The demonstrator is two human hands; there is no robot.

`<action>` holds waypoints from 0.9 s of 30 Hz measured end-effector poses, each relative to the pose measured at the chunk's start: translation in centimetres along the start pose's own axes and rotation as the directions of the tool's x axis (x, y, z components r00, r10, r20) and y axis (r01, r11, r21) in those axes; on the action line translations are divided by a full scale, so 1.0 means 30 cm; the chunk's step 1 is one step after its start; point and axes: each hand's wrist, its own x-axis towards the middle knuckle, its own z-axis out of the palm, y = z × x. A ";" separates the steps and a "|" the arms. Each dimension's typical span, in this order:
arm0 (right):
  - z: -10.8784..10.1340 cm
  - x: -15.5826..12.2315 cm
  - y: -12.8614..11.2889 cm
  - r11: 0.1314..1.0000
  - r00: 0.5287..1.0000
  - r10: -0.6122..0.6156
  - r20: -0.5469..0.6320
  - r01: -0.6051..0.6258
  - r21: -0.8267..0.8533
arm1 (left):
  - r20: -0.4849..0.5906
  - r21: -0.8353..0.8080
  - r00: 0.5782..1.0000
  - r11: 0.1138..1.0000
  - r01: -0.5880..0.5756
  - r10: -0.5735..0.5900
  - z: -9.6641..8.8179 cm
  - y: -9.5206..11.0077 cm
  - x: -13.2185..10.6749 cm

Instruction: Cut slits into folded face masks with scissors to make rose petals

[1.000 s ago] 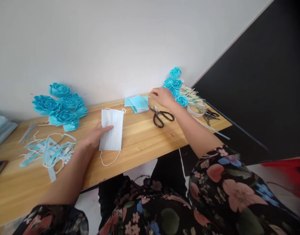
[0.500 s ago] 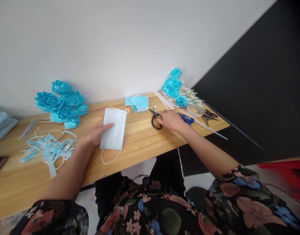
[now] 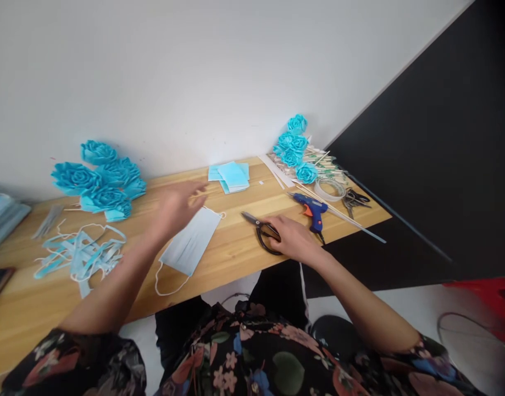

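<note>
My right hand (image 3: 291,236) grips a pair of black-handled scissors (image 3: 265,235) near the table's front edge, blades pointing to the back left. My left hand (image 3: 178,206), a little blurred, hovers with outstretched fingers above the far end of a pale blue face mask (image 3: 192,241). The mask lies tilted on the table, ear loops at both ends, and the left hand holds nothing. Farther back is a small pile of cut light blue mask pieces (image 3: 232,176). A blue glue gun (image 3: 314,209) lies to the right of my right hand.
Blue paper-like flowers (image 3: 101,181) stand at the left, and more blue flowers (image 3: 295,144) at the right back. Cut-off mask strips (image 3: 85,253) lie by my left forearm. A tape roll (image 3: 329,190) and pliers-like tools (image 3: 354,201) sit near the right edge of the wooden table (image 3: 231,225).
My left hand has let go of the mask and lifted away; the mask now lies more tilted. My right hand has drawn the scissors toward the front edge, uncovering the glue gun.
</note>
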 end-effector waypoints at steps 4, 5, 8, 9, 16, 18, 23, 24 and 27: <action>0.031 -0.019 0.037 0.982 0.993 -0.088 -0.074 0.099 0.160 | 0.292 0.164 0.935 0.952 -0.258 0.203 0.176 0.159 0.202; 0.040 -0.022 0.045 0.975 0.991 -0.100 -0.092 0.116 0.188 | 0.322 0.225 0.925 0.933 -0.283 0.203 0.233 0.179 0.254; 0.073 -0.033 0.062 0.957 0.977 -0.140 -0.162 0.175 0.230 | 0.396 0.359 0.903 0.876 -0.323 0.170 0.387 0.196 0.385; 0.085 -0.037 0.065 0.951 0.968 -0.159 -0.197 0.203 0.233 | 0.423 0.380 0.891 0.861 -0.338 0.164 0.425 0.192 0.416; 0.139 -0.045 0.068 0.937 0.911 -0.232 -0.342 0.304 0.173 | 0.471 0.422 0.870 0.829 -0.368 0.147 0.529 0.181 0.499; 0.136 -0.040 0.072 0.936 0.910 -0.246 -0.333 0.313 0.163 | 0.465 0.417 0.872 0.831 -0.369 0.154 0.547 0.187 0.504; 0.129 -0.034 0.091 0.925 0.904 -0.287 -0.318 0.347 0.151 | 0.444 0.442 0.891 0.841 -0.313 0.097 0.558 0.201 0.491; 0.131 -0.034 0.095 0.924 0.898 -0.291 -0.328 0.353 0.146 | 0.432 0.440 0.898 0.848 -0.296 0.090 0.541 0.208 0.477; 0.142 -0.032 0.104 0.920 0.868 -0.307 -0.390 0.376 0.110 | 0.308 0.393 0.945 0.890 -0.231 0.110 0.434 0.243 0.385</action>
